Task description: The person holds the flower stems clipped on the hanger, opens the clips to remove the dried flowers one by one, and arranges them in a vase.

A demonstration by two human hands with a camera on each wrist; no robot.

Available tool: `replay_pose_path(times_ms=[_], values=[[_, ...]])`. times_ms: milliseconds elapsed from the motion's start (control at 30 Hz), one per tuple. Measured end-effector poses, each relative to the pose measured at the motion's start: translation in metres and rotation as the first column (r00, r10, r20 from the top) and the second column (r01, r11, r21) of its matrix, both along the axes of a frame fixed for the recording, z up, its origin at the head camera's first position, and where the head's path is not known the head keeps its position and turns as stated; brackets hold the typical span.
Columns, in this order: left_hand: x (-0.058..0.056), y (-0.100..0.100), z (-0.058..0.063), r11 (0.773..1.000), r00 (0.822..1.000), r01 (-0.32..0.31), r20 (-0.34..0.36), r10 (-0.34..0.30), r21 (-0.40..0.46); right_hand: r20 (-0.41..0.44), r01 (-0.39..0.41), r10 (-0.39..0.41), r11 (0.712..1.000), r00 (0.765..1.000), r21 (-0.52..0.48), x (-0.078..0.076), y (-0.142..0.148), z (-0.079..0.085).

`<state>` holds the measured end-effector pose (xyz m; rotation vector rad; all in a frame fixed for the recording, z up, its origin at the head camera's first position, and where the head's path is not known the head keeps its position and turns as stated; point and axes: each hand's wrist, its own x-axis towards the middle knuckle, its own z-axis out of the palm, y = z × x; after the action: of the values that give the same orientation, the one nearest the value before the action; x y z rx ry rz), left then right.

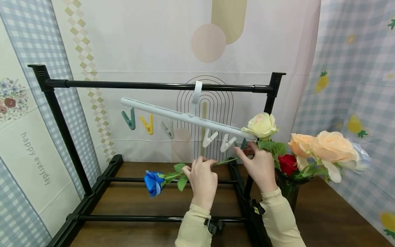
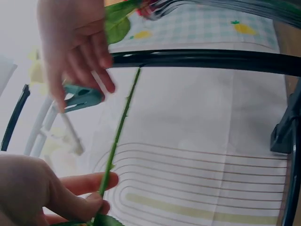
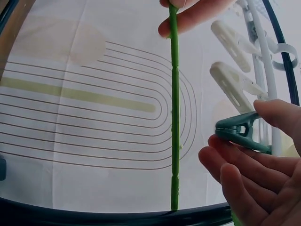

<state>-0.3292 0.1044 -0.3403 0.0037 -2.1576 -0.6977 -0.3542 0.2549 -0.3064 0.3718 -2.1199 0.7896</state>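
Note:
A blue artificial rose points to the left, its green stem pinched by my left hand between thumb and fingers. In the right wrist view the bare stem runs past the clip, apart from it. With thumb and fingers my right hand pinches a dark green clothespin at the low right end of a pale blue hanger. White clothespins hang beside it. On the left half are a green clothespin, a yellow clothespin and a grey clothespin.
The tilted hanger hooks over the black rack bar. At the right a dark vase bears a cream rose, peach roses and a red rose. Black lower rails cross the wooden table.

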Motion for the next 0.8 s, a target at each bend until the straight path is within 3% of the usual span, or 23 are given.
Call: replay_pose_path(times_ms=[167, 333, 667, 800], values=[[0.003, -0.007, 0.002, 0.999, 0.998, -0.023, 0.056, 0.025, -0.05, 0.088, -0.033, 0.034, 0.999, 0.996, -0.012, 0.004, -0.002, -0.008], [0.006, -0.009, 0.004, 0.995, 0.992, -0.004, 0.122, 0.017, -0.104, 0.161, -0.096, 0.094, 0.995, 0.983, 0.008, 0.008, -0.005, -0.019], [0.015, -0.003, 0.008, 0.985, 0.987, 0.064, 0.158, -0.038, -0.161, 0.106, -0.22, 0.202, 0.955, 0.974, 0.197, 0.016, -0.008, -0.035], [0.018, -0.001, 0.008, 0.982, 0.987, 0.087, 0.15, -0.062, -0.167, 0.06, -0.217, 0.208, 0.935, 0.976, 0.282, 0.019, -0.009, -0.039]])
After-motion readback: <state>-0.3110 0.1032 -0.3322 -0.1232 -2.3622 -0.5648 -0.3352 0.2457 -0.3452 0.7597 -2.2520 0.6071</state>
